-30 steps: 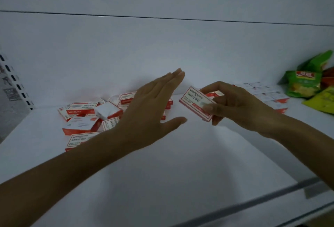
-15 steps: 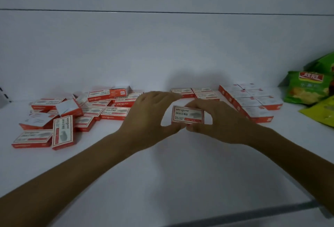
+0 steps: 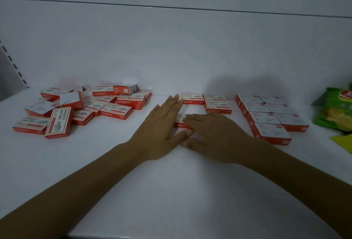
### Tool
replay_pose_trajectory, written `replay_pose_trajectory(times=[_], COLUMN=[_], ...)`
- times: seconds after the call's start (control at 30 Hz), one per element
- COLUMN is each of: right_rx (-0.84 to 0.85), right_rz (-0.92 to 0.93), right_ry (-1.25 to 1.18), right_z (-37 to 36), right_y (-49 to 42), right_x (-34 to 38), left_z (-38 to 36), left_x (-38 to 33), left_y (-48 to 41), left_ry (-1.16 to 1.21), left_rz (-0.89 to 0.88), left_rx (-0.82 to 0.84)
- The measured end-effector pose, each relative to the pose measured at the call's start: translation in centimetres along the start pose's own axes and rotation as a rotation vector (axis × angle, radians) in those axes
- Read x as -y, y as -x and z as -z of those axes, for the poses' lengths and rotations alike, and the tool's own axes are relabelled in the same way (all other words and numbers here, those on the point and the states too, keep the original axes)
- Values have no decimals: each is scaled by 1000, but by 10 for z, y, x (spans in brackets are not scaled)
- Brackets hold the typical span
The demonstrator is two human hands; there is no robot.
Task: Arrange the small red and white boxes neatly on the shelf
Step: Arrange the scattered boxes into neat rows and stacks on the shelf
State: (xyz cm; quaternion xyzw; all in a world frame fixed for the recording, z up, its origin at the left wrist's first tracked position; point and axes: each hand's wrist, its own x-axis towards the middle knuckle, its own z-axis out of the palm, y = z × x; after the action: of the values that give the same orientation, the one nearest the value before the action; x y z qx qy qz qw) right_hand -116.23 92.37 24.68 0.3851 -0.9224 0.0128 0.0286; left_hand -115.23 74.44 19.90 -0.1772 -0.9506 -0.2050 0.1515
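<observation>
Where the slotted metal upright (image 3: 13, 63) meets the far left edge of the white shelf (image 3: 171, 191), a heap of small red and white cardboard boxes (image 3: 85, 109) lies loose and unsorted. Some are flat, some overlap, and one leaning box (image 3: 58, 122) at the front rests tilted against its neighbours.

Right of the heap, across a bare strip of shelf, my left hand (image 3: 162, 130) lies flat with its fingers straight and together. It grips nothing; its inner edge sits against the left end of a single red and white box (image 3: 182, 121). That box lies flat on the shelf near the middle, between my two hands.

My right hand (image 3: 219, 135) covers the box's right part, fingers stretched out flat across its top and thumb on the near side, pressing rather than curling round it. Both thumbs nearly meet in front of the box.

Just behind, three red and white boxes (image 3: 215, 98) lie flat and squared up near the back wall, two side by side and one in front of the right-hand one.

Further right, a block of red and white boxes (image 3: 266, 116) stands in two tidy columns, edges touching.

Beyond them a green snack bag (image 3: 335, 111) lies at the right edge, with a yellow packet (image 3: 342, 141) in front of it.
</observation>
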Motion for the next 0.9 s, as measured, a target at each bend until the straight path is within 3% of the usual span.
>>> replay_pose_trajectory(times=[0.13, 0.33, 0.7, 0.9], right_rx=[84, 80, -73, -33], right_rz=[-44, -48, -159, -172], right_ry=[-12, 26, 41, -97], right_z=[-4, -9, -20, -17], right_y=[-19, -31, -23, -19], right_x=[-21, -37, -53, -52], left_z=[2, 4, 9, 7], left_x=[1, -5, -7, -6], left_y=[-1, -2, -1, -3], left_ry=[31, 25, 40, 50], left_rz=[104, 172, 161, 151], left_rx=[-14, 14, 2, 25])
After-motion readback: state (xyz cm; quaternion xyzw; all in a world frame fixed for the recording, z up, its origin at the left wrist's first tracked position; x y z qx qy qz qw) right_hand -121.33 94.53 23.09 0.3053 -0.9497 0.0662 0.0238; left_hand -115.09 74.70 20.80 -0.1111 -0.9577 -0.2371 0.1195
